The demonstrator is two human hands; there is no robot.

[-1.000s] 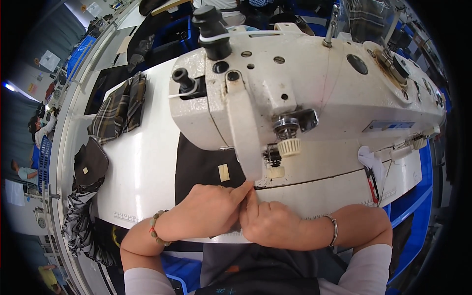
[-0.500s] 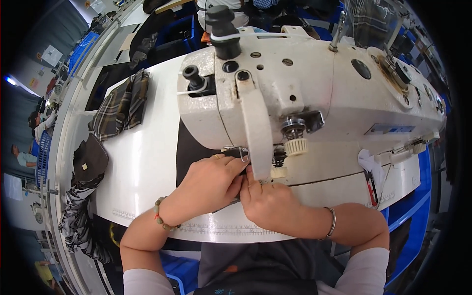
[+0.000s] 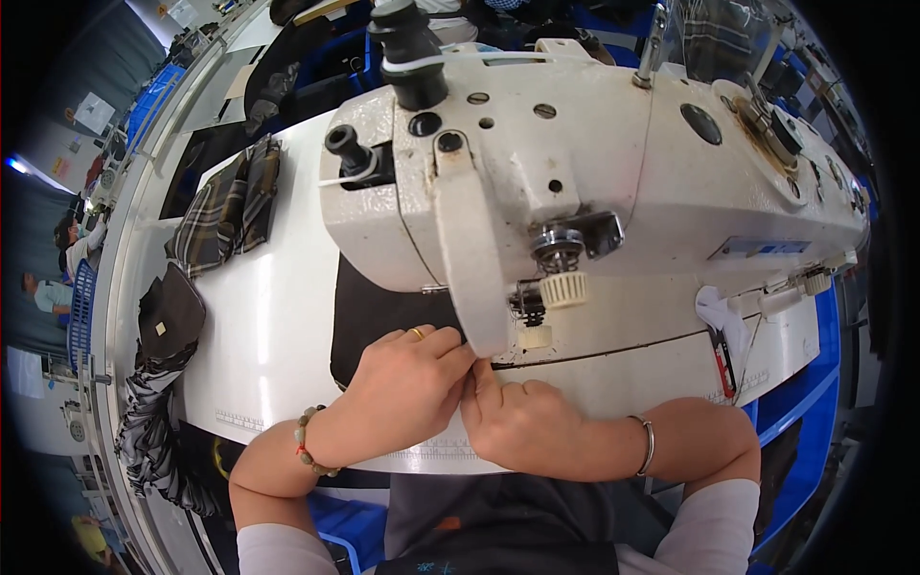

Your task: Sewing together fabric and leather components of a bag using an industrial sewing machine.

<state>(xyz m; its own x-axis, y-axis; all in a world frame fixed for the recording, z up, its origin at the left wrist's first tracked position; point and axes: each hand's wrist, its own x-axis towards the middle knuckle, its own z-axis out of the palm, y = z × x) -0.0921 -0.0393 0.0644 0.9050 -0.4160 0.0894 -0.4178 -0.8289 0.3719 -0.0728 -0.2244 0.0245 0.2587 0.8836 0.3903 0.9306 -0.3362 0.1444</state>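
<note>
Cloth, left edge running forward, long axis unclear, left hand atop, right hand near, either grip unclear

The left hand, over flat black cloth, and the right hand meet at the fingertips before a white metal sewing machine; folded dark plaid fabric lies leftward on the smooth white tabletop.

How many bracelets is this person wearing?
2: a beaded bracelet on the wrist of the left hand, and a silvery bangle on the wrist of the right hand.
</note>
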